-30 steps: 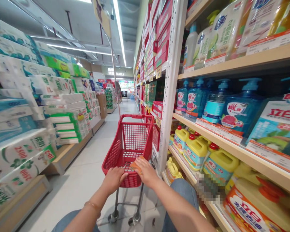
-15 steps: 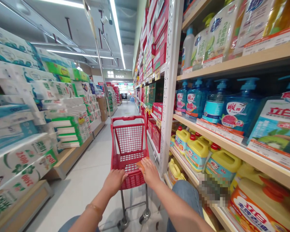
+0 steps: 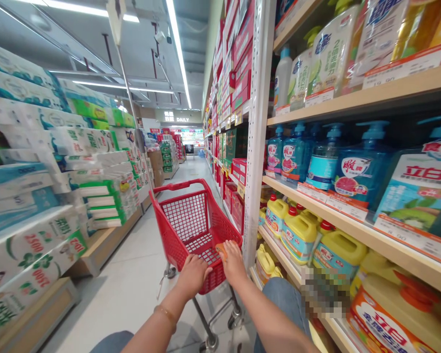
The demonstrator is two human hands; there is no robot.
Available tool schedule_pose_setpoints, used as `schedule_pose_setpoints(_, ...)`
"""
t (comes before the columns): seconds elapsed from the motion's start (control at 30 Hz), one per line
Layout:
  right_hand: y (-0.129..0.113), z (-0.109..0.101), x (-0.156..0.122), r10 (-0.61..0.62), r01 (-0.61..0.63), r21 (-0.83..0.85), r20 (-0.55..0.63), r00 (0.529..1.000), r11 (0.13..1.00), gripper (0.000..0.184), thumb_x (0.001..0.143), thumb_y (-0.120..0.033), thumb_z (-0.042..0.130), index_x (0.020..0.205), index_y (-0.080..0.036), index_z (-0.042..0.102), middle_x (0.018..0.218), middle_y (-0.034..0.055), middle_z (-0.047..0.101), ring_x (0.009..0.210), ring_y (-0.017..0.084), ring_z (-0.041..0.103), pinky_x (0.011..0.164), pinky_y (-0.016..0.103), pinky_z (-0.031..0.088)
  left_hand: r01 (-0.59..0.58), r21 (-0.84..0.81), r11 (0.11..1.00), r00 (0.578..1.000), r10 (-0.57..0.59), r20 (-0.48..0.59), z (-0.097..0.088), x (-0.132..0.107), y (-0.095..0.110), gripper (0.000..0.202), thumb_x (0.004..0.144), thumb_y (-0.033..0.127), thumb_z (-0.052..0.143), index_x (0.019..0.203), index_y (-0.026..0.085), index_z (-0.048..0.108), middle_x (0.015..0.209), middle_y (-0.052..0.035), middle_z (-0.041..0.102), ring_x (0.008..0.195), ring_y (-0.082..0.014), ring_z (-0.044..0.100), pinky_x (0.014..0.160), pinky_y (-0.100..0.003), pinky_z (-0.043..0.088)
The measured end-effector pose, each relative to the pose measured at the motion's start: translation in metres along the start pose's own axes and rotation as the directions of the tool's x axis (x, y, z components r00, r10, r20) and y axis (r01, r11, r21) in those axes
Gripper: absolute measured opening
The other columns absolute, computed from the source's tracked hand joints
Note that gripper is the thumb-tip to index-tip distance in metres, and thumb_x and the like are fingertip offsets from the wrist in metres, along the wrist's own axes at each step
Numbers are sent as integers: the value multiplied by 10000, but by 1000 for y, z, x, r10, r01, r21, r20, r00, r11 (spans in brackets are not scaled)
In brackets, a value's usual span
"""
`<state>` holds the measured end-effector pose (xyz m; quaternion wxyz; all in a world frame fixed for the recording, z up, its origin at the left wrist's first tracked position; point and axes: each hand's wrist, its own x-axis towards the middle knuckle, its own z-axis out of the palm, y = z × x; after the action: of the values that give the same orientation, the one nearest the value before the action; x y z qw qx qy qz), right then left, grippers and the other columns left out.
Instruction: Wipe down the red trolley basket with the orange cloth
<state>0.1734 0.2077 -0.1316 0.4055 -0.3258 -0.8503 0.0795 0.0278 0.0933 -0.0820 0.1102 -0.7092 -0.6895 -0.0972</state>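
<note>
My bare left hand (image 3: 193,277) and bare right hand (image 3: 233,264) show at bottom centre; a thin gold-toned bracelet (image 3: 166,316) sits just above the left hand; blue denim jeans (image 3: 284,306) appear at lower left and lower right of the frame.

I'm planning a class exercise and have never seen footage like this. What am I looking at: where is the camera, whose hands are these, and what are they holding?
There is no machine here. One camera worn on a person's head looks forward and down, so the left hand and right hand are the wearer's own. The scene is a supermarket aisle. The left hand grips the rim of a red shopping cart. The right hand rests at the rim too, with a small orange item at its fingers, too small to identify. To the right, wooden shelves carry blue pump bottles and yellow jugs. To the left are stacked paper-roll packs.
</note>
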Motion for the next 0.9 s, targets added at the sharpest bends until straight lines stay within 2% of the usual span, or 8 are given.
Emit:
schedule_pose_setpoints(0.07,-7,2,-4,-75,73,41,43,996,996,421,930,-263,449,1330,-139,491,1345,118,522,1289,239,427,1102,488,306,-15,-32,999,1000,15,6,1,2,3,420,958,402,269,850,192,615,867,-55,644,895,-206,508,916,-406,311)
schedule_pose_setpoints(0.13,-8,0,-6,-159,150,95,91,983,984,431,932,-289,455,1346,-170,475,1359,87,514,1295,221,421,1108,466,309,-97,-83,992,995,98,11,-1,1,0,388,953,423,282,897,205,599,906,-43,632,894,-195,495,903,-386,318)
schedule_pose_setpoints(0.23,3,-8,-3,-138,126,111,106,985,986,420,943,-316,433,1342,-194,483,1354,77,519,1289,217,430,1091,465,339,-180,-91,979,984,179,-20,-4,-1,-9,356,941,454,308,915,213,569,946,-35,602,918,-191,470,927,-377,311)
schedule_pose_setpoints(0.37,6,-6,3,-15,11,63,56,998,998,419,943,-299,410,1322,-150,506,1337,127,527,1278,253,442,1070,507,350,-104,-36,994,992,101,-80,4,3,-8,312,938,425,340,888,208,558,917,-31,585,924,-197,452,990,-421,263)
schedule_pose_setpoints(0.5,-7,-1,-2,-104,98,83,72,992,992,407,934,-279,431,1318,-170,513,1324,109,544,1270,237,451,1091,489,323,-105,-82,991,991,97,-95,13,14,-1,295,935,421,354,930,212,561,957,-28,595,935,-194,460,982,-414,274)
schedule_pose_setpoints(0.67,8,-12,0,-66,61,64,76,995,996,401,944,-306,419,1317,-195,517,1333,84,540,1271,219,453,1073,450,364,-75,-35,997,991,71,-114,3,23,-23,386,918,513,334,986,210,564,986,-55,593,958,-206,481,967,-399,291)
schedule_pose_setpoints(0.77,8,-3,2,5,-6,17,18,1000,1000,412,945,-313,413,1317,-170,517,1348,109,521,1285,242,436,1072,474,357,-14,19,1000,998,15,-69,2,32,-28,405,906,539,338,952,220,582,948,-58,607,951,-218,496,958,-408,294)
schedule_pose_setpoints(0.9,-6,14,-3,12,-12,-10,-33,999,1000,453,944,-338,424,1355,-152,470,1369,124,496,1301,259,413,1083,497,329,42,34,999,997,-39,-63,11,42,-14,385,913,508,347,977,208,580,977,-70,612,973,-231,498,945,-409,300)
